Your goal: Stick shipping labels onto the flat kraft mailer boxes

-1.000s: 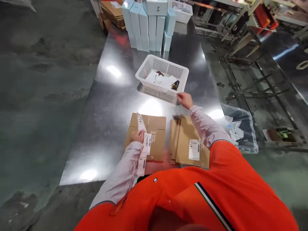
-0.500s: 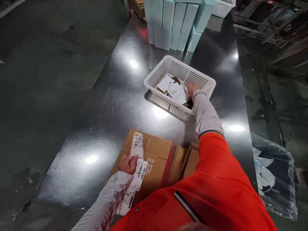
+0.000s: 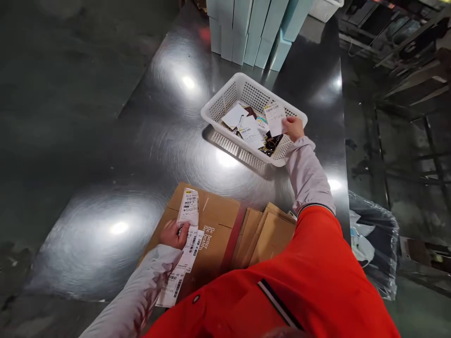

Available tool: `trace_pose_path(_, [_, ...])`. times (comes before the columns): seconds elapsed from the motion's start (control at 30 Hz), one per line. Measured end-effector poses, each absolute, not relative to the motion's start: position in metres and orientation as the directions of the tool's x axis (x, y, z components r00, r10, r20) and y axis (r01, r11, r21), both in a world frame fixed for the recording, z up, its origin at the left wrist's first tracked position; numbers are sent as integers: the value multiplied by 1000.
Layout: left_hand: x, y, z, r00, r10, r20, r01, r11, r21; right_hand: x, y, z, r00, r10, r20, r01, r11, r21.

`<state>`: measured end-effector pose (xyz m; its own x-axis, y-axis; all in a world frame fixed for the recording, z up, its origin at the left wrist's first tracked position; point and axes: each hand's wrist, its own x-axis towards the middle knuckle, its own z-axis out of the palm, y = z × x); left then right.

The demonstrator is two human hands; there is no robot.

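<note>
My right hand (image 3: 293, 128) pinches a white printed slip (image 3: 275, 118) over the right side of a white plastic basket (image 3: 220, 129). Inside the basket lie more white papers (image 3: 251, 133) and dark printed packets (image 3: 270, 143). Down at the left, my left hand (image 3: 174, 234) is closed on a strip of shipping labels (image 3: 189, 206), thumb on top. The strip runs down over a brown cardboard box (image 3: 218, 211) with white lettering and a dark red band. Part of the strip is hidden under my left hand.
Folded cardboard pieces (image 3: 266, 230) lean beside the box, near my body. Light blue boxes (image 3: 246, 33) stand stacked at the far end of the metal table (image 3: 148, 155). A second white basket (image 3: 324, 10) is behind them. A plastic-lined bin (image 3: 375, 253) with white scraps stands off the right edge.
My right hand has lifted a slip from among the basket's contents and turned it upward. My left hand keeps its hold on the label strip. The whole view has shifted slightly.
</note>
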<state>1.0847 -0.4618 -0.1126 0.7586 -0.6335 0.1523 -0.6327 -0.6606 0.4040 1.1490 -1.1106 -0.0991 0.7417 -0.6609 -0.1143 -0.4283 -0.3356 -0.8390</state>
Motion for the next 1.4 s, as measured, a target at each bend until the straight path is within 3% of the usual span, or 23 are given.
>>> trace_pose_path(0.13, [1087,-460,-118,730,-664,164,-669,-645,368,1126,-1073,-105,741,-660,-122,-158,6,-987])
trace_pose_path(0.2, [1090,-457,-122,729,-663,170,-674,-651,350,1118,-1054,-106,748,-649,-136,-32,170,-985])
trace_pose_path(0.27, [1093,-455,-126,725,-664,182,-681,-651,336,1114,-1040,-106,747,-645,-163,-13,231,-973])
trace_pose_path(0.8, [1085,-470,-102,801,-595,74,-568,-715,408,1112,-1032,-109,740,-647,-182,-1,270,-963])
trace_pose_path(1.03, [1086,-473,-99,821,-568,67,-536,-723,436,1109,-1028,-99,746,-638,-191,-76,204,-976])
trace_pose_path(1.4, [1086,-471,-101,801,-590,97,-570,-705,422,1109,-1026,-97,731,-650,-207,-69,232,-970])
